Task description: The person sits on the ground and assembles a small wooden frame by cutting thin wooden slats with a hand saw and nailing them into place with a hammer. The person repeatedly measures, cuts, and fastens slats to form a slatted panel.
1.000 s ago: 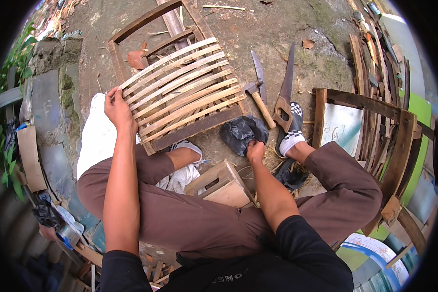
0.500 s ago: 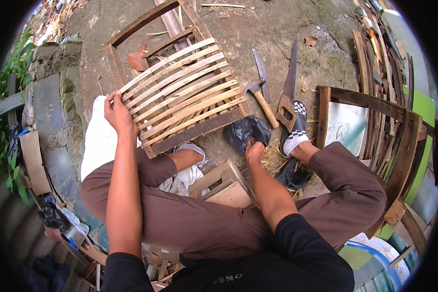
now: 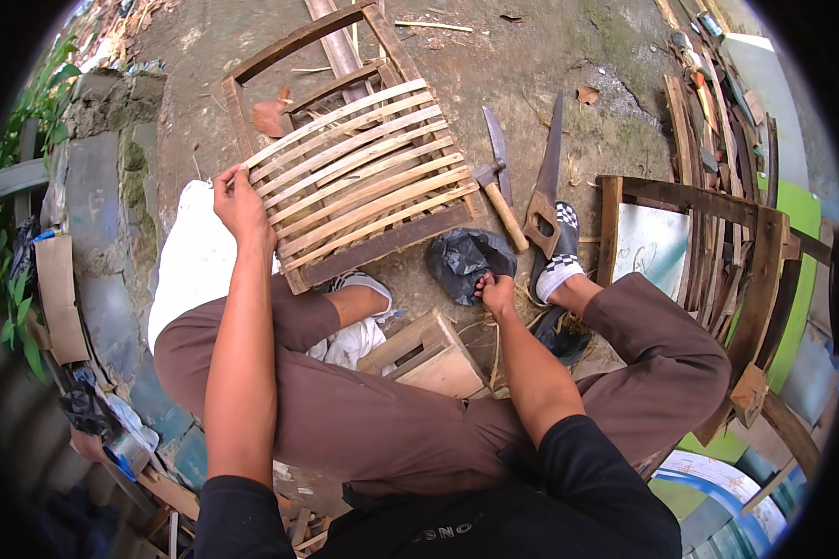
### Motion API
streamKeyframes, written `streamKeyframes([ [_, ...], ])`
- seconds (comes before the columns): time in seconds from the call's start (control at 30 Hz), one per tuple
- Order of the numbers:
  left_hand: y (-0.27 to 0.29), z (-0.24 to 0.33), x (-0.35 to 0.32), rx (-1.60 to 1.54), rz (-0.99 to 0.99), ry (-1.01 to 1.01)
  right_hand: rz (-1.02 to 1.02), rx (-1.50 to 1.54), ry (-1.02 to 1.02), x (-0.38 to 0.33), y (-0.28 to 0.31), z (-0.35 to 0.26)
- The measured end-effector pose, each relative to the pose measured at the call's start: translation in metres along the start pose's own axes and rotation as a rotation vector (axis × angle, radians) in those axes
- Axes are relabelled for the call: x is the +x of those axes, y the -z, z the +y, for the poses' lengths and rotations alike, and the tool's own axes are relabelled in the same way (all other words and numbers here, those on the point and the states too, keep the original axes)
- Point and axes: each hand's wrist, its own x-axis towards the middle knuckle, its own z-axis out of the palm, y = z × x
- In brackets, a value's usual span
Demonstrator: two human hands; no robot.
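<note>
A wooden frame (image 3: pixel 378 220) with several pale slats across it leans in front of me, tilted, its near rail by my left foot. My left hand (image 3: pixel 243 207) pinches the left end of the farthest slat (image 3: pixel 340 119), thumb and fingers closed at the frame's edge. Right of the frame, a black plastic bag (image 3: pixel 457 264) sits crumpled with its mouth spread. My right hand (image 3: pixel 496 291) is at the mouth of the bag, fingertips curled together; whatever they hold is too small to make out.
A hammer (image 3: pixel 505 216), a knife (image 3: pixel 496 140) and a handsaw (image 3: pixel 544 191) lie beyond the bag. Between my legs stands a small wooden box (image 3: pixel 443 363). At right are another wooden frame (image 3: pixel 763 279) and stacked planks; a white sack (image 3: pixel 188 247) lies left.
My right hand has drawn slightly back toward the near side of the bag, so its fingertips show more. My left hand keeps its place on the slat end. The whole view has shifted slightly.
</note>
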Motion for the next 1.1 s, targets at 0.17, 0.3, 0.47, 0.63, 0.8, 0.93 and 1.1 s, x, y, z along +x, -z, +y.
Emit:
streamKeyframes([
  [0.17, 0.001, 0.000, 0.000, 0.003, -0.007, -0.043, 0.009, 0.121, -0.016, -0.007, 0.000, -0.021],
  [0.3, 0.002, -0.004, 0.003, -0.012, -0.004, -0.034, 0.006, 0.136, -0.035, -0.014, 0.006, -0.035],
  [0.47, -0.002, -0.002, 0.001, -0.001, -0.004, -0.030, -0.024, 0.127, -0.054, -0.024, 0.013, -0.041],
  [0.63, 0.000, 0.001, -0.001, 0.005, 0.006, -0.024, 0.023, 0.122, -0.048, -0.035, 0.012, -0.047],
  [0.8, -0.004, 0.001, -0.001, 0.025, 0.004, -0.035, 0.028, 0.050, -0.027, -0.038, 0.015, -0.051],
  [0.93, -0.005, -0.001, -0.001, 0.031, 0.005, -0.046, 0.033, 0.043, -0.027, -0.043, 0.018, -0.057],
  [1.1, 0.003, 0.000, 0.000, -0.044, 0.012, -0.003, 0.013, 0.139, -0.037, -0.060, 0.015, -0.083],
])
